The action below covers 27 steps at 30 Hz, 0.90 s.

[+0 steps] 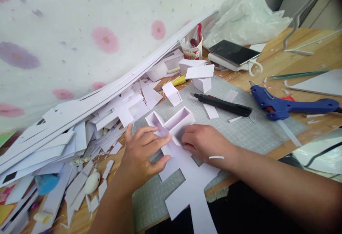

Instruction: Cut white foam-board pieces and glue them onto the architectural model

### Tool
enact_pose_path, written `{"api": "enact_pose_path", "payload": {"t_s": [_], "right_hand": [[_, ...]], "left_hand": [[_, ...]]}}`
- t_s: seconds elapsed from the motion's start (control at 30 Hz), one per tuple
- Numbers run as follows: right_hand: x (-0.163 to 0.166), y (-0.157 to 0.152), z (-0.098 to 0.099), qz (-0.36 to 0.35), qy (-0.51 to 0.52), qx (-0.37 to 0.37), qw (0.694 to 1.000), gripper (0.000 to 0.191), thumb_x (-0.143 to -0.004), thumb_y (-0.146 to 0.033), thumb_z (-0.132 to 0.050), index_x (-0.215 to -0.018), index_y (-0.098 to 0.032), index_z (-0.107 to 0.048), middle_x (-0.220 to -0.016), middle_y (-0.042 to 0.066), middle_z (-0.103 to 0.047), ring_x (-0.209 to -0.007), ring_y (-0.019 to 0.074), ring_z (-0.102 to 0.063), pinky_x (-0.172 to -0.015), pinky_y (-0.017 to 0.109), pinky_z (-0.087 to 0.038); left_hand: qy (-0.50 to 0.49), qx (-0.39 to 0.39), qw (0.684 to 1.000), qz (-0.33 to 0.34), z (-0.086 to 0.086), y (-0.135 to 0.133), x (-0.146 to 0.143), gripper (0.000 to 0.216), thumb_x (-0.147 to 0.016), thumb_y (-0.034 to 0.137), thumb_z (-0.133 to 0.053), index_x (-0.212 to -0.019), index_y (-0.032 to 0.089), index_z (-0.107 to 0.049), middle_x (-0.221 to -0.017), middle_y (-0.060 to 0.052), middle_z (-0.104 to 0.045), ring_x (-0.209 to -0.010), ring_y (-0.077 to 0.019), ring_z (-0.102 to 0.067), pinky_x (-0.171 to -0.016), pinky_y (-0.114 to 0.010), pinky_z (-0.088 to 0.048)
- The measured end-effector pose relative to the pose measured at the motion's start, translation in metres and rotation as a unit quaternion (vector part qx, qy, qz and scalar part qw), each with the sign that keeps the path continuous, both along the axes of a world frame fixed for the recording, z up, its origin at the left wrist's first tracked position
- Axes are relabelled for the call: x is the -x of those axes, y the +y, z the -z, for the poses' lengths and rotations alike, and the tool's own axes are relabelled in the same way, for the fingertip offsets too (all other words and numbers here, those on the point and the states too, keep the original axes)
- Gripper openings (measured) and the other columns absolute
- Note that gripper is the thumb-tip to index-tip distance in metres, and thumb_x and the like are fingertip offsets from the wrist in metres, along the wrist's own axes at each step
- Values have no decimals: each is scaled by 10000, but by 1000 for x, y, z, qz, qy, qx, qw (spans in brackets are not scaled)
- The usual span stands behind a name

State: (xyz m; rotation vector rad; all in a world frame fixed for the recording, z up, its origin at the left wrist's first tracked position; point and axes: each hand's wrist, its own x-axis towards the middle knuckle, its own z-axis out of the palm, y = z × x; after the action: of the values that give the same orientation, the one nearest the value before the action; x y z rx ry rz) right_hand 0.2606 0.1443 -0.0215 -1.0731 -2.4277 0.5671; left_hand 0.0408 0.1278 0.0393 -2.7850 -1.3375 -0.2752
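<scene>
A white board model [180, 121] with upright walls forming narrow open compartments lies on a grey cutting mat [157, 205]. Its flat cut-out part [187, 191] stretches toward my body, past the mat's near edge. My left hand [144, 152] is at the model's left side with fingers spread, the index fingertip at a wall's edge. On the right side, my right hand [204, 141] has its fingers curled against the model's wall; the fingertips are partly hidden. A thin white scrap [216, 157] sits on the right wrist.
Beyond the hands lie a black utility knife [223, 104], a blue glue gun [291, 103] and small white boxes [202, 84]. A phone [234, 52], a paper cup [192, 50] and a plastic bag [245, 16] stand farther back. White board offcuts [72, 145] pile up on the left.
</scene>
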Motion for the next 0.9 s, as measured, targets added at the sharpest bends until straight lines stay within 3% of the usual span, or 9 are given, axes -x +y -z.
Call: {"api": "enact_pose_path", "payload": {"t_s": [0.23,0.6,0.73,0.9], "right_hand": [[-9,3,2,-23,74,44,996,82,-803,-125,-625,-786,-185,-679,-818,14,-641,-735,145,-590,-657,253,-420],[-7,-5,0,-5,129,-4,992,61,-844,-233,-638,-860,-176,-648,-797,21,-616,-678,128,-553,-634,234,-418],[4,-14,-7,42,61,-53,996,179,-856,-333,-622,-878,-157,-645,-840,57,-637,-717,162,-573,-642,262,-414],[13,-18,-16,93,26,-64,993,153,-849,-220,-568,-717,-164,-619,-708,27,-606,-627,141,-548,-584,250,-371]], "left_hand": [[0,-3,1000,1,0,0,0,336,-791,288,-634,-1125,321,-653,-855,-3,-696,-1087,-290,-580,-1096,-632,-90],[-37,22,999,-19,-2,-5,-2,321,-789,287,-656,-1106,337,-668,-914,-4,-730,-1119,-288,-562,-1087,-667,-41],[-42,26,999,-16,-3,-8,-1,310,-805,299,-654,-1112,343,-662,-1063,-10,-718,-1142,-282,-544,-1078,-695,9],[-55,17,998,-4,-3,-13,0,335,-821,393,-653,-1148,317,-642,-1244,-47,-640,-1177,-285,-526,-1075,-705,30]]}}
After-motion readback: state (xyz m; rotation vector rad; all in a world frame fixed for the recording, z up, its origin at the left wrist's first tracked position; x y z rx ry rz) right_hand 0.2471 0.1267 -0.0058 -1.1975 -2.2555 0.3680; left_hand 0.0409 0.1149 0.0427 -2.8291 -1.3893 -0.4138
